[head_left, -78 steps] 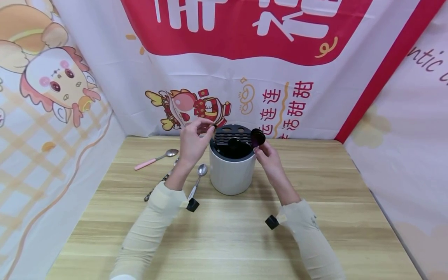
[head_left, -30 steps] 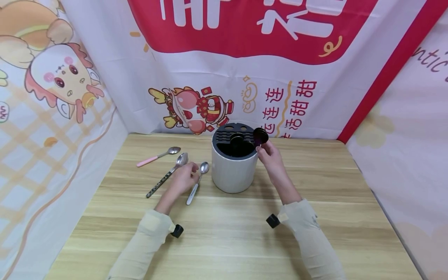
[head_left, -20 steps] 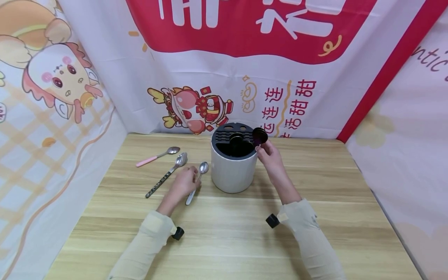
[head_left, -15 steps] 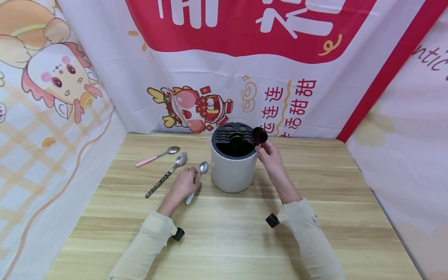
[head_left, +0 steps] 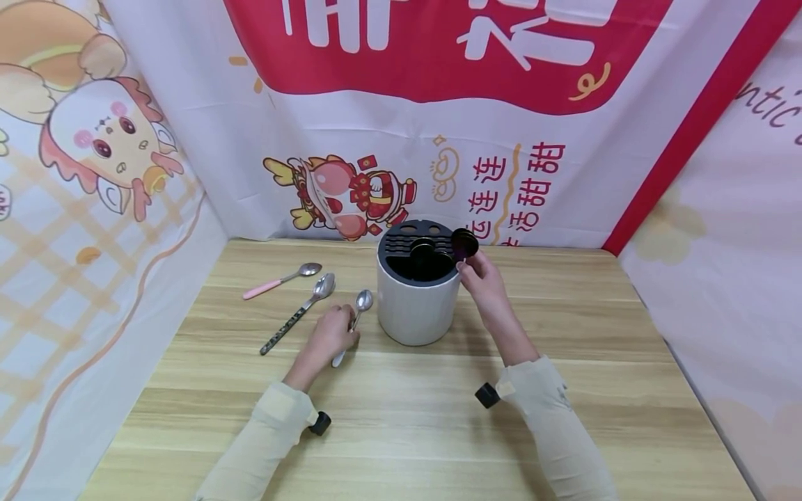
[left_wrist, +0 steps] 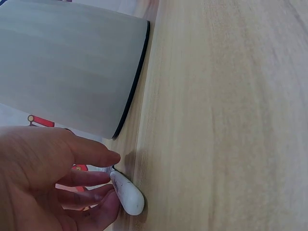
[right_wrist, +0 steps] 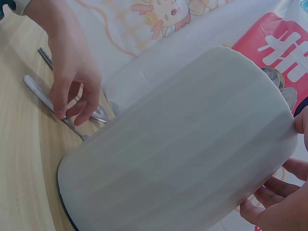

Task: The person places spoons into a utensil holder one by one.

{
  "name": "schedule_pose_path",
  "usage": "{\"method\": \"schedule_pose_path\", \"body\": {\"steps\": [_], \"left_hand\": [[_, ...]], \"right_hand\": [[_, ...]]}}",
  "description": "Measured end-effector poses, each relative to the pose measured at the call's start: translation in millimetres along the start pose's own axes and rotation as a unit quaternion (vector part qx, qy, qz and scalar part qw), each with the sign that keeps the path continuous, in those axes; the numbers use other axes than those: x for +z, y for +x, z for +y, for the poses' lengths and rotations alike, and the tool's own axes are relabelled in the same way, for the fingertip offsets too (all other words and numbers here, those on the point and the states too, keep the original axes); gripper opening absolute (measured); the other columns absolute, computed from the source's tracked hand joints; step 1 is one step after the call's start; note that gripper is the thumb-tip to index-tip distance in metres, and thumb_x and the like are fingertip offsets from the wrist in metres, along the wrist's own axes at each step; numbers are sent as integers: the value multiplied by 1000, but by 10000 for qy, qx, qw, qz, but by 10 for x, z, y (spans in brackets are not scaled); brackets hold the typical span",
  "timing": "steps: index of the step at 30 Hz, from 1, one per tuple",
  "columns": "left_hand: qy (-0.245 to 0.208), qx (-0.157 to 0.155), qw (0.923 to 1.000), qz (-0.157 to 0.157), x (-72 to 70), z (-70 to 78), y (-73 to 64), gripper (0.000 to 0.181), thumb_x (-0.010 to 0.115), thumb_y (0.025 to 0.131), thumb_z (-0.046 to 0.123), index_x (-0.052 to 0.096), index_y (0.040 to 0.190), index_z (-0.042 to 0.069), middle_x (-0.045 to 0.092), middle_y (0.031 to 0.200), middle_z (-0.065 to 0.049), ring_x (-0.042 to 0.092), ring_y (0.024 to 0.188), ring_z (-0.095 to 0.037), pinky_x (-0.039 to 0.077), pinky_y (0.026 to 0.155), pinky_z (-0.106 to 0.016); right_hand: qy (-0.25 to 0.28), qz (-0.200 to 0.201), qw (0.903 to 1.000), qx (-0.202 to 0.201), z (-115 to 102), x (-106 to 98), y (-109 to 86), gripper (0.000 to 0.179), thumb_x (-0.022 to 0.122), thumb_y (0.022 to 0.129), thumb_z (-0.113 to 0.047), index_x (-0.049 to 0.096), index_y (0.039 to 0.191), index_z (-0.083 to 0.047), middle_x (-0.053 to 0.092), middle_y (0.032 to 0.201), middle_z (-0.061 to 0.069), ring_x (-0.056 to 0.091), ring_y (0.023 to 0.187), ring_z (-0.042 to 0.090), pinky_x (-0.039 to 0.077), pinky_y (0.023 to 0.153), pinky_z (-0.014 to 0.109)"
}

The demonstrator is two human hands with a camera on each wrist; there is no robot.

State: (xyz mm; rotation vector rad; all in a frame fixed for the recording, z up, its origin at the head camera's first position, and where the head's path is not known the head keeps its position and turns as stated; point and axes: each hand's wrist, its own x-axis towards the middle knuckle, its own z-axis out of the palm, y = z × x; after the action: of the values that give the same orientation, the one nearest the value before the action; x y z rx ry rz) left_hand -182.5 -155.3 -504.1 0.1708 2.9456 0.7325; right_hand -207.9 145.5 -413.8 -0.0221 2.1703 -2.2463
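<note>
A white-handled spoon (head_left: 365,301) lies on the table left of the utensil holder (head_left: 415,313), a pale cylinder with a dark slotted top. My left hand (head_left: 332,332) is over this spoon, fingers bent around its handle. In the left wrist view the fingertips lie close beside the white handle (left_wrist: 127,195), with a gap between them. My right hand (head_left: 484,280) grips the holder's right rim. Its thumb is at the rim and its fingers lie along the outer wall (right_wrist: 178,144). Shiny dark round spoon bowls (head_left: 465,243) stick up from the holder; their handles are hidden inside.
Farther left lie a spoon with a patterned dark handle (head_left: 291,327) and a pink-handled spoon (head_left: 269,287). A printed cloth (head_left: 388,125) hangs behind the wooden table (head_left: 407,431), with more cloth at both sides.
My left hand has come down from the holder's top to the white-handled spoon, then shifted slightly around its handle. The right hand has stayed at the holder's rim.
</note>
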Motion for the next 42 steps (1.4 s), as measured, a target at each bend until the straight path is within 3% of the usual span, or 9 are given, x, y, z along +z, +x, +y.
{"method": "schedule_pose_path", "body": {"steps": [8,18,26,32,42], "left_hand": [[34,-77,10000,-10,-9,34,-8,16,72,80,1,62,93,3,61,80,-8,57,67,-20,49,55,-27],[-216,-401,9986,-270,9,1,16,20,76,76,5,66,93,3,62,79,-6,57,67,-18,48,54,-24],[-730,-355,9960,-375,-47,-3,-6,19,75,79,7,70,96,2,64,79,-6,57,65,-16,49,56,-24],[-1107,-268,9931,-275,-68,-17,-23,20,74,80,8,69,99,1,66,82,-6,58,66,-14,50,57,-23],[-1418,-106,9897,-155,-105,-23,-64,11,72,81,7,63,88,9,65,81,-4,58,67,-15,49,54,-23]], "right_hand": [[-100,16,9999,57,1,-1,13,44,49,99,-13,49,142,-6,56,129,9,52,110,6,41,116,42],[-180,7,9998,8,8,3,13,44,49,99,-13,49,142,-5,57,130,13,52,109,6,43,113,39],[-109,-29,9999,16,-6,-3,10,44,50,99,-12,49,143,-7,55,133,13,51,113,8,42,115,40],[-87,-21,10000,28,-9,-5,-8,45,48,99,-12,48,143,-6,55,135,13,52,112,7,41,115,40],[23,-56,10000,75,-10,-2,4,46,48,100,-12,46,145,-6,51,143,16,50,119,11,39,118,42]]}}
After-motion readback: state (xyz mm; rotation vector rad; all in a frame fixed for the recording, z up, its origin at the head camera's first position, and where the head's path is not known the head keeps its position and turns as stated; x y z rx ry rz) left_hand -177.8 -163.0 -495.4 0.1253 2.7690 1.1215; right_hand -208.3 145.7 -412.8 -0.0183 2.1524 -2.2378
